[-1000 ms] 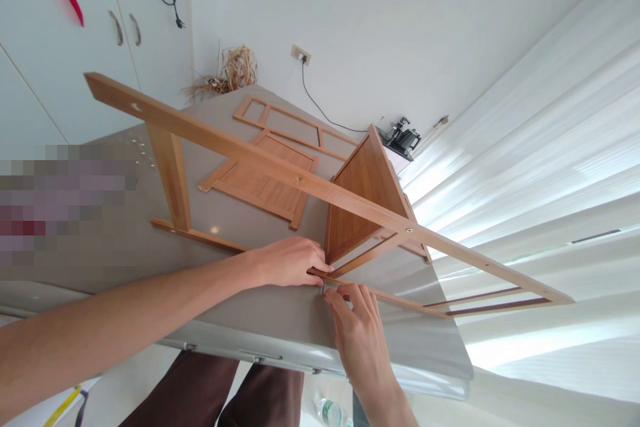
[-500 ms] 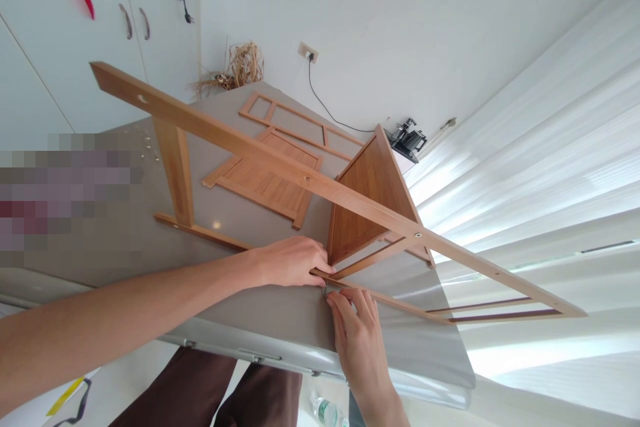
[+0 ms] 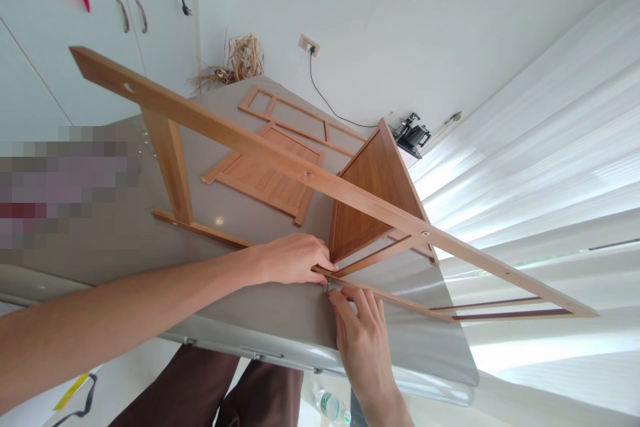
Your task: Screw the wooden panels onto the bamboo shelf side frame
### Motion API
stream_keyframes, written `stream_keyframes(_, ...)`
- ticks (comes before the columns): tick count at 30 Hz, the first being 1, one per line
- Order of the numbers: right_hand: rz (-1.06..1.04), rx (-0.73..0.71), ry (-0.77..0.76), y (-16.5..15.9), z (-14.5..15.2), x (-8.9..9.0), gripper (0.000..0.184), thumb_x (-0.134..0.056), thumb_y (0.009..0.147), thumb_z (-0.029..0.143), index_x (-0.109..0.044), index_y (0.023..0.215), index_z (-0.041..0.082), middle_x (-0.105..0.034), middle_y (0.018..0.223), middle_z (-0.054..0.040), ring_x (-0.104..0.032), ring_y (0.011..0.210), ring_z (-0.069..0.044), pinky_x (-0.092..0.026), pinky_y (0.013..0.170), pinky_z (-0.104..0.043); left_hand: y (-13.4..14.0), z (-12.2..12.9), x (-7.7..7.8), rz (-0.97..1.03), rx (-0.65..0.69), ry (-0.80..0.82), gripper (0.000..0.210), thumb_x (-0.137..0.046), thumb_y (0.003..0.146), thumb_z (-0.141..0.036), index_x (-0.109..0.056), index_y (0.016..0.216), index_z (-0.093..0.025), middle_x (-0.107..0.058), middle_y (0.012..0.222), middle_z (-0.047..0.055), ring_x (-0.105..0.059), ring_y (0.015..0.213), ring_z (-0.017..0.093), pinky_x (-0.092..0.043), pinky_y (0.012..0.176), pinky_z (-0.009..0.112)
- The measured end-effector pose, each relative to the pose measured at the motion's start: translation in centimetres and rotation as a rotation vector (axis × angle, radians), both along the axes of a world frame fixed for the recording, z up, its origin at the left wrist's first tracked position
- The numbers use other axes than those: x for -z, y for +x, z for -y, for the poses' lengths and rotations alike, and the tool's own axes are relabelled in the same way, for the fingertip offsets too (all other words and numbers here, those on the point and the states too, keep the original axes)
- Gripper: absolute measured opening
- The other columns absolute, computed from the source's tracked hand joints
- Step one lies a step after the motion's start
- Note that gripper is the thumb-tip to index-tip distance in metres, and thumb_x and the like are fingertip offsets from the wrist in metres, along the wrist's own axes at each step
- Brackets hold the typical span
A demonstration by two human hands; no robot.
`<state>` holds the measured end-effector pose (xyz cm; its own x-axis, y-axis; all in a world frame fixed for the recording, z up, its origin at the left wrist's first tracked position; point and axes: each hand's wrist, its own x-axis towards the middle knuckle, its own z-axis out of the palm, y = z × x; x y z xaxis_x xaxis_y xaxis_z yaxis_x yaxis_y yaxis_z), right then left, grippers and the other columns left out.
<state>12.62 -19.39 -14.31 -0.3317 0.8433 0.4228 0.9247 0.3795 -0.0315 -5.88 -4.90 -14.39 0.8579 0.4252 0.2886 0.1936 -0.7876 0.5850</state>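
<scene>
A wooden frame (image 3: 240,144) of long rails and crosspieces stands on the table's near side, its upper rail running diagonally across my view. My left hand (image 3: 295,259) is closed around the frame's lower rail (image 3: 395,295), near the joint with a crosspiece (image 3: 377,256) and the upright wooden panel (image 3: 383,190). Just below that joint, my right hand (image 3: 360,323) pinches a thin metal tool, apparently a hex key (image 3: 328,285), against the rail's near face. Most of the tool is hidden by the fingers.
On the grey table (image 3: 260,330) lie a flat slatted panel (image 3: 270,170) and a narrow wooden frame (image 3: 300,117). Small metal pieces (image 3: 146,140) sit at the left. White curtains (image 3: 540,180) hang at right; a plastic bottle (image 3: 329,405) is below the table edge.
The frame's near-left end has shifted slightly left and up in view, its right end slightly right. Both hands keep their hold at the joint; the right hand has turned slightly.
</scene>
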Motion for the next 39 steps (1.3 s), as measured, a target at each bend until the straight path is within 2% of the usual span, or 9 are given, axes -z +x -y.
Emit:
stream_keyframes(9, 0.002, 0.000, -0.013, 0.0, -0.2, -0.2, 0.026, -0.044, 0.097, 0.005, -0.063, 0.106, 0.020, -0.060, 0.093, -0.0059, -0.054, 0.088, -0.020, -0.039, 0.077, -0.034, 0.0, 0.0, 0.0, -0.005, -0.003, -0.016, 0.029, -0.073, 0.088, -0.027, -0.075, 0.117, -0.025, -0.078, 0.102, 0.003, -0.072, 0.096, 0.018, -0.049, 0.084, 0.022)
stream_keyframes(14, -0.110, 0.023, -0.040, 0.0, -0.3, 0.6, 0.019, -0.047, 0.100, 0.011, -0.063, 0.099, 0.021, -0.061, 0.091, -0.0043, -0.055, 0.086, -0.019, -0.039, 0.079, -0.033, 0.0, 0.1, -0.1, -0.017, 0.002, -0.014, 0.029, -0.071, 0.088, -0.026, -0.075, 0.117, -0.025, -0.077, 0.102, 0.003, -0.071, 0.097, 0.019, -0.049, 0.085, 0.023)
stream_keyframes(18, -0.180, 0.064, -0.085, 0.0, -0.3, 0.9, 0.014, -0.051, 0.101, 0.017, -0.063, 0.105, 0.023, -0.065, 0.095, -0.0038, -0.057, 0.090, -0.019, -0.040, 0.082, -0.034, -0.1, 0.3, -0.3, -0.027, -0.022, 0.013, 0.029, -0.070, 0.086, -0.025, -0.075, 0.115, -0.026, -0.077, 0.101, 0.002, -0.070, 0.095, 0.018, -0.049, 0.082, 0.023)
stream_keyframes(24, -0.299, 0.092, -0.107, 0.0, -0.2, 1.2, 0.013, -0.053, 0.100, 0.018, -0.063, 0.094, 0.023, -0.063, 0.094, -0.0035, -0.057, 0.089, -0.018, -0.045, 0.082, -0.033, -0.1, 0.3, -0.2, -0.023, -0.027, 0.070, 0.030, -0.071, 0.086, -0.025, -0.075, 0.116, -0.028, -0.077, 0.099, -0.001, -0.068, 0.098, 0.018, -0.048, 0.081, 0.023)
stream_keyframes(34, -0.142, 0.013, -0.168, 0.4, 0.0, -0.1, 0.017, -0.047, 0.100, 0.012, -0.059, 0.093, 0.021, -0.059, 0.089, -0.0040, -0.054, 0.085, -0.018, -0.045, 0.078, -0.032, -0.2, 0.2, -0.5, -0.048, 0.011, 0.065, 0.028, -0.068, 0.090, -0.028, -0.073, 0.118, -0.026, -0.078, 0.101, 0.000, -0.067, 0.102, 0.018, -0.047, 0.083, 0.022)
stream_keyframes(37, -0.188, 0.021, -0.161, 0.8, 0.9, -0.2, 0.018, -0.045, 0.100, 0.011, -0.059, 0.105, 0.022, -0.060, 0.093, -0.0045, -0.055, 0.087, -0.017, -0.047, 0.080, -0.032, -0.2, 0.2, -0.6, -0.058, 0.007, 0.058, 0.029, -0.068, 0.091, -0.030, -0.073, 0.119, -0.024, -0.078, 0.101, 0.001, -0.067, 0.102, 0.019, -0.047, 0.083, 0.023)
stream_keyframes(39, -0.256, 0.017, -0.161, 1.2, 1.6, -0.4, 0.029, -0.040, 0.100, 0.010, -0.056, 0.120, 0.023, -0.059, 0.098, -0.0052, -0.057, 0.087, -0.015, -0.049, 0.079, -0.029, -0.1, 0.1, -0.6, -0.066, 0.007, 0.052, 0.030, -0.068, 0.091, -0.030, -0.073, 0.120, -0.024, -0.078, 0.101, 0.002, -0.068, 0.102, 0.019, -0.047, 0.083, 0.023)
